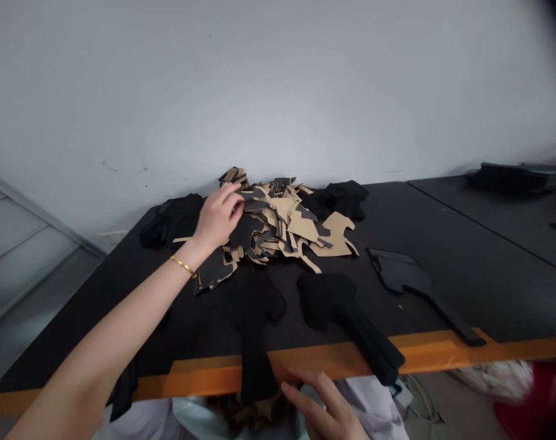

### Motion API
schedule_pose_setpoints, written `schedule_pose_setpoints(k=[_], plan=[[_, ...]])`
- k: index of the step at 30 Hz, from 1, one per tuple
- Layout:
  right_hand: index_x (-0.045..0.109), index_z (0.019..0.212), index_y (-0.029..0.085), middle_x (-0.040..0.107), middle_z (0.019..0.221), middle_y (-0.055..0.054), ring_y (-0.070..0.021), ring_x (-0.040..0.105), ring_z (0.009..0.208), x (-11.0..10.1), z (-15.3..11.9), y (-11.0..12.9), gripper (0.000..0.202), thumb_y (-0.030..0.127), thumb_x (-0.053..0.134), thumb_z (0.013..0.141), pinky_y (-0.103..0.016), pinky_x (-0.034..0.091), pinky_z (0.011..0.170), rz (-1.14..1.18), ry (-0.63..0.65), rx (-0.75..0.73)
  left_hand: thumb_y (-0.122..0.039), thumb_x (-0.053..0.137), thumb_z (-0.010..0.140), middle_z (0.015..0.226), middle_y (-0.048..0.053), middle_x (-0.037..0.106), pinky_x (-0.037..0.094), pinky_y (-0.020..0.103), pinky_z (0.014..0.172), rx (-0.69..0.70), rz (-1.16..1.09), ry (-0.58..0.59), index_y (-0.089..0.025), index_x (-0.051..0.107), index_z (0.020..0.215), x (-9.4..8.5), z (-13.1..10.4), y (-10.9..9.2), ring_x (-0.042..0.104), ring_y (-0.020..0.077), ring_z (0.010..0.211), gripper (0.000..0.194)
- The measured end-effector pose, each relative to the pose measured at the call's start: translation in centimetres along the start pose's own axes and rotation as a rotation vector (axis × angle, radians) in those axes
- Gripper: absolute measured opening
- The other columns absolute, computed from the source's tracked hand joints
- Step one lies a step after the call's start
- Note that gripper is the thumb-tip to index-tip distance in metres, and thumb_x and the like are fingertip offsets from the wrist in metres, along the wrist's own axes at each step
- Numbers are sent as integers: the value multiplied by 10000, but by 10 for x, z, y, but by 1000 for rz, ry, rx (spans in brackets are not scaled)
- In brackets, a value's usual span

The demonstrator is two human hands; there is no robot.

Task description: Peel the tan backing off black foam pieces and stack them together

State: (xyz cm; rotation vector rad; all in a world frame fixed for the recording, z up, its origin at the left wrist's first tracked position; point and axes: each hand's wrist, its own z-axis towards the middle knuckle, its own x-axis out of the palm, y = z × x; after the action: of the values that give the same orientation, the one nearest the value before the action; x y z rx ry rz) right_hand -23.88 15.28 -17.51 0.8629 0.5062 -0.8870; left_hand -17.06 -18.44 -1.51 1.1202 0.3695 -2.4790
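My left hand [220, 214], a gold bangle on its wrist, reaches to the left part of a pile of tan and black cut pieces [282, 220]. Its fingers are bent at a dark piece [255, 197] on the pile; whether they grip it is unclear. Low in the view, my right hand [326, 406] has its fingers apart and holds nothing. It is just right of the lower end of a black paddle-shaped piece [257, 318] that crosses the table edge. Further right lies a thicker black paddle-shaped piece [346, 318].
Another dark paddle-shaped piece [404, 275] lies right on the black table [479, 287]. Orange tape [204, 376] lines the front edge. Black bundles [172, 217] flank the pile. Below the edge is a pale blue lined container [200, 418] with scraps. A wall [278, 91] stands behind.
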Motion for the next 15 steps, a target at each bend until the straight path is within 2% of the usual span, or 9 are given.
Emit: schedule_pose_setpoints(k=[2,3,4,5,7,8,10,12,15], plan=[[553,1213,177,605,1138,-116,-137,622,1074,-5,2,1,433,-9,378,863,-196,537,873,44,-90,-17,-341,458,919,1008,64,690,510,277,825,-181,-89,-97,-167,590,1105,-25,-10,-17,649,162,892,287],[557,1209,176,588,1141,-118,-144,609,1079,-8,3,4,419,-3,388,870,-213,539,870,69,-149,-4,-374,498,898,857,25,692,501,235,677,-265,-147,-95,-173,576,1126,-37,-17,-28,630,131,699,314],[561,1208,178,568,1148,-119,-152,594,1085,-12,4,7,418,-6,396,871,-233,538,869,85,-210,19,-383,541,872,799,-1,680,468,212,585,-302,-214,-52,-180,578,1129,-47,-26,-40,592,110,602,330],[566,1206,182,547,1158,-118,-162,576,1093,-18,6,11,424,-16,410,866,-255,534,870,88,-272,47,-373,583,844,800,-15,684,448,201,559,-281,-259,48,-196,611,1087,-56,-36,-54,585,103,594,301],[582,1180,202,517,1176,-102,-177,540,1110,-30,11,20,445,-48,453,836,-298,507,890,23,-403,89,-342,621,824,828,-44,708,457,187,587,-110,-383,383,-246,692,955,-67,-58,-81,626,102,660,177],[586,1171,207,512,1189,-98,-190,519,1131,-36,15,25,440,-48,477,829,-321,490,906,-41,-470,107,-283,608,835,881,-55,726,484,188,661,-34,-443,573,-274,710,958,-69,-69,-93,658,107,726,160],[568,1208,191,527,1224,-109,-233,481,1189,-45,25,29,393,38,568,846,-383,456,954,-153,-493,140,-185,609,821,938,-43,736,505,224,748,93,-473,790,-289,705,1031,-70,-89,-114,682,138,811,252],[542,1253,157,605,1168,-112,-231,541,1130,-48,33,29,394,141,622,867,-403,447,969,-159,-394,156,-161,652,788,947,-12,731,507,270,784,142,-461,813,-259,685,1063,-68,-102,-130,680,174,852,293],[619,1085,159,699,891,-18,-113,650,792,-45,38,24,217,102,609,875,-240,511,784,50,-343,215,-219,708,776,856,-23,715,502,235,737,18,-579,677,-223,684,913,-65,-109,-142,667,142,788,139]])
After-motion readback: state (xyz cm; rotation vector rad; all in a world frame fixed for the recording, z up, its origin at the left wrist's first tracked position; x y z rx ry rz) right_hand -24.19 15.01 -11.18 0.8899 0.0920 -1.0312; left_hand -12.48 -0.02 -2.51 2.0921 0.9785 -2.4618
